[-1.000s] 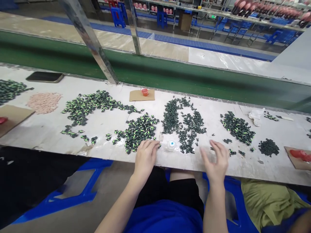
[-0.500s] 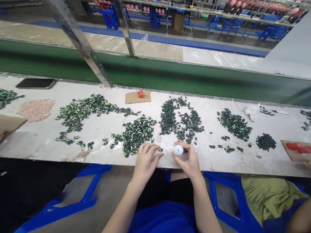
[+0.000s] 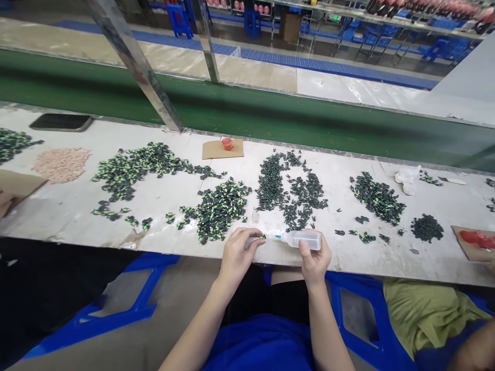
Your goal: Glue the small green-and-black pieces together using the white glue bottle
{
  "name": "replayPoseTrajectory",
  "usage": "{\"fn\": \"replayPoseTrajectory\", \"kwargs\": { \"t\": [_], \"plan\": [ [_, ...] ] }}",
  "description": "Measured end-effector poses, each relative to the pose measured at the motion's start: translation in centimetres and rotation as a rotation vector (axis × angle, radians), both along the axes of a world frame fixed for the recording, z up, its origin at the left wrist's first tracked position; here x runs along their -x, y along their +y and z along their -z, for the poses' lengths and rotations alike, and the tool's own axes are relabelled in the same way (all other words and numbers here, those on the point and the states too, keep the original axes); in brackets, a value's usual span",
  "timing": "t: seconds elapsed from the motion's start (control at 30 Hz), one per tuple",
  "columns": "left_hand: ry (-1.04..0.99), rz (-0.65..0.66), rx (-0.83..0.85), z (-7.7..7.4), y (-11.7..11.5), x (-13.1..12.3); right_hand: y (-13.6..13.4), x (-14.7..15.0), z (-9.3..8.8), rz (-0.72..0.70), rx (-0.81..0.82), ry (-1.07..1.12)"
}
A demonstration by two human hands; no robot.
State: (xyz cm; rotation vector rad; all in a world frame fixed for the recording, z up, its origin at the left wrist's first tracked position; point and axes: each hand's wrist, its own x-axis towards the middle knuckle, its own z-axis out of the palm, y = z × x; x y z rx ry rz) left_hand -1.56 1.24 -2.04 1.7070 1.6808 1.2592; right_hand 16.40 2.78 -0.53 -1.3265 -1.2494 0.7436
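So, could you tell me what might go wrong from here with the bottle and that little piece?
1. The right hand holds the small clear bottle on its side, its tip almost at the tiny green piece pinched in the left hand; liquid could land on the fingertips instead.
2. The hands work near the table edge, so a dropped piece may fall to the floor.
3. The green-and-black pile lies close by; drips could reach it.

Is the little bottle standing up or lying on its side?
On its side. The right hand holds the clear bottle level, its blue tip pointing left at a small green piece pinched in the left hand.
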Motion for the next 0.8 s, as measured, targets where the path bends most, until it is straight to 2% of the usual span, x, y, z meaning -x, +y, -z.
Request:
{"fn": "replayPoseTrajectory", "kwargs": {
  "t": [0.13,0.33,0.8],
  "plan": [
    [-0.07,0.022,0.038,-0.2,-0.1,0.1,0.0,0.8,-0.2,0.004,0.033,-0.124],
    [-0.099,0.004,0.06,-0.2,-0.1,0.0,0.4,1.6,-0.5,-0.008,-0.042,-0.26],
    [-0.14,-0.009,0.061,-0.2,0.1,0.0,0.5,1.7,0.4,-0.015,-0.033,-0.294]
  ]
}}
